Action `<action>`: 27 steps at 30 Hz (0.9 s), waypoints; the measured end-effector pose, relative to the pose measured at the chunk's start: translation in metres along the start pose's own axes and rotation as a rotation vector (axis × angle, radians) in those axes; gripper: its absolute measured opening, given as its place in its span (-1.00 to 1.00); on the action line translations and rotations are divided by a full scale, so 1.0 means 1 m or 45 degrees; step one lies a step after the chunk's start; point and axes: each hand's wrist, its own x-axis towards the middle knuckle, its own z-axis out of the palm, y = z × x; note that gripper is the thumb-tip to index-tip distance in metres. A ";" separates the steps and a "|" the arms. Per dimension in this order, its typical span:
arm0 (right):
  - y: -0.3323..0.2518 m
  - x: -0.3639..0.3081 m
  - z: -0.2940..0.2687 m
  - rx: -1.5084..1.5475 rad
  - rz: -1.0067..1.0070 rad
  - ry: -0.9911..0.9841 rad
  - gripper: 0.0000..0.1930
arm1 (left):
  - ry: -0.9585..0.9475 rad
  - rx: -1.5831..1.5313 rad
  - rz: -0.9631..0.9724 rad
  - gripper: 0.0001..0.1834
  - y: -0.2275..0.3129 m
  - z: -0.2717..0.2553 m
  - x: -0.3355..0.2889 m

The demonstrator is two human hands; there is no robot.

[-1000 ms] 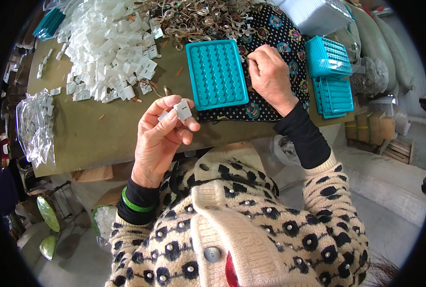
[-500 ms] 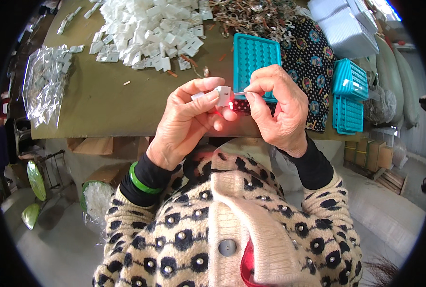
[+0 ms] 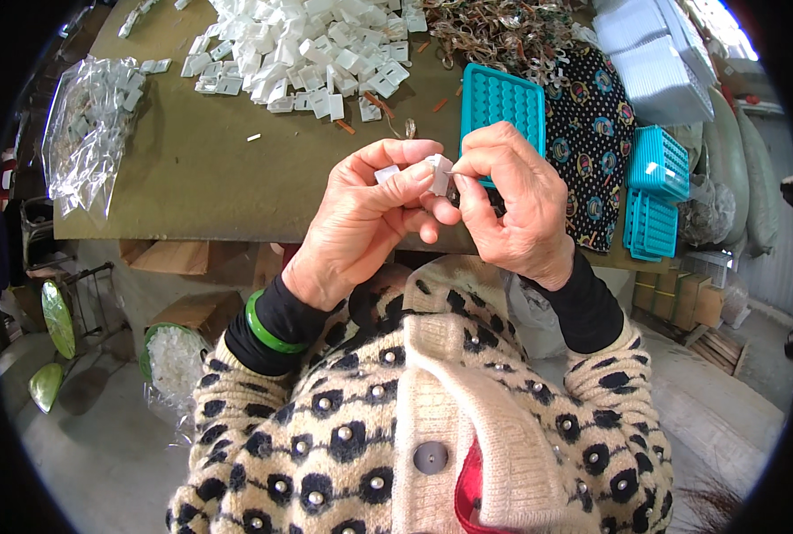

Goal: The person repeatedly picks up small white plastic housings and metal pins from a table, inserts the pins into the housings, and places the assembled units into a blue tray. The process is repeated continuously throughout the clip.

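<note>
Over the table's near edge, my left hand (image 3: 347, 218) grips a small white plastic piece (image 3: 441, 175) between thumb and fingers. A second white bit (image 3: 386, 174) pokes out behind the thumb; I cannot tell if it is the same part. My right hand (image 3: 521, 209) pinches a thin silvery strip (image 3: 453, 173) against the right side of the piece. Most of that strip is hidden by my fingertips. Just beyond my right hand lies a teal tray (image 3: 503, 100) with rows of round hollows.
White plastic pieces (image 3: 312, 58) are heaped at the far middle of the table (image 3: 201, 196), beside a tangle of brownish loops (image 3: 503, 36). A clear bag (image 3: 89, 133) lies at left. Patterned dark cloth (image 3: 592, 151), teal baskets (image 3: 659, 165) and white stacked trays (image 3: 655, 71) are at right.
My right hand has brought the strip closer to the white piece, so less of it shows. The red glow by the fingers is gone. The view has shifted slightly.
</note>
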 end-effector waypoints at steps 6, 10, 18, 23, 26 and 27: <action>0.002 -0.005 0.009 -0.075 -0.058 0.004 -0.81 | 0.044 0.149 0.077 -0.82 -0.005 0.000 -0.001; 0.004 -0.009 0.009 -0.166 -0.025 -0.014 -0.83 | 0.080 0.158 0.041 -0.76 -0.005 0.001 0.001; 0.007 -0.027 -0.029 -0.372 0.115 -0.215 -0.76 | 0.171 0.074 -0.083 -0.73 -0.003 -0.001 0.005; 0.020 -0.045 -0.020 -0.706 0.015 -0.256 -0.88 | 0.185 0.285 -0.025 -0.81 -0.010 -0.006 0.008; 0.027 -0.051 -0.023 -0.644 0.031 -0.213 -0.90 | 0.205 0.384 0.027 -0.81 -0.014 -0.004 0.012; 0.028 -0.052 -0.024 -0.618 0.045 -0.213 -0.91 | 0.202 0.402 0.038 -0.81 -0.015 -0.003 0.012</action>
